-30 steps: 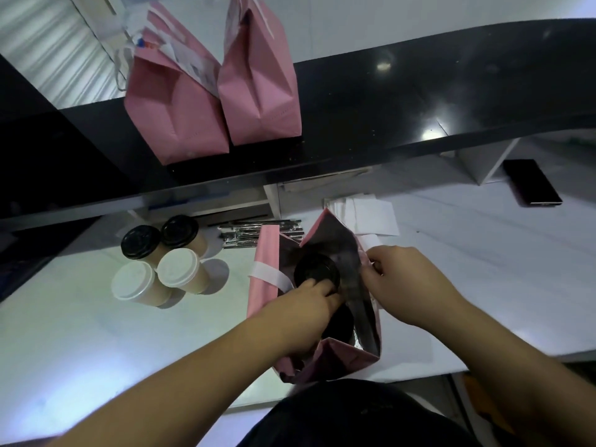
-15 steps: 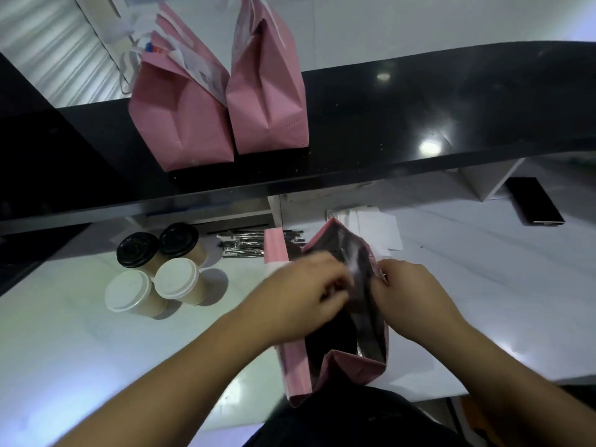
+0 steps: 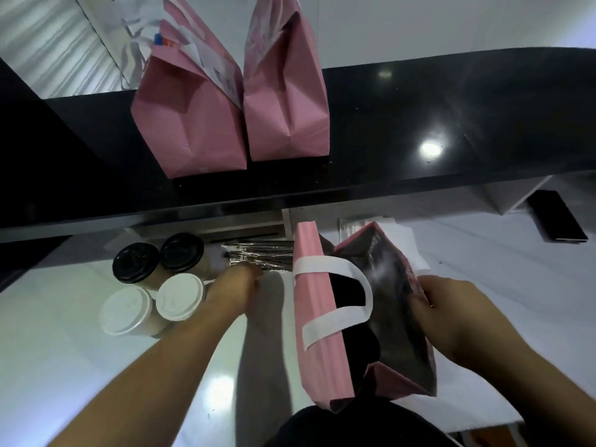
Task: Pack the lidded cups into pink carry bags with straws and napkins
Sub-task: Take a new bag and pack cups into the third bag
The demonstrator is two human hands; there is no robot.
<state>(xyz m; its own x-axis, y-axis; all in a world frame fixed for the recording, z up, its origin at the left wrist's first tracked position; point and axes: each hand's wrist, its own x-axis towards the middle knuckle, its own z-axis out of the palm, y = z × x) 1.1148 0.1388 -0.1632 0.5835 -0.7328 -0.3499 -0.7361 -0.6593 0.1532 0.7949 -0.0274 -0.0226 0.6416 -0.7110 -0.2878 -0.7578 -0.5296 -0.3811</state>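
An open pink carry bag (image 3: 317, 333) with a white handle stands on the white counter in front of me, its dark inside showing black cup lids. My right hand (image 3: 451, 317) grips the bag's right rim. My left hand (image 3: 233, 287) reaches over the counter to the pile of wrapped straws (image 3: 261, 253), its fingertips at the pile's near edge; the motion blur hides whether it holds one. Two black-lidded cups (image 3: 154, 261) and two white-lidded cups (image 3: 151, 304) stand left of the hand. White napkins (image 3: 396, 233) lie behind the bag.
Two closed pink bags (image 3: 232, 101) stand on the raised black ledge (image 3: 451, 130) at the back. A dark phone (image 3: 558, 221) lies on the counter at the far right. The white counter (image 3: 80, 366) extends to the left front.
My left hand has come out of the bag and moved left and back to the straws. The right hand has stayed on the bag's rim. The bag's white handle now hangs across the opening.
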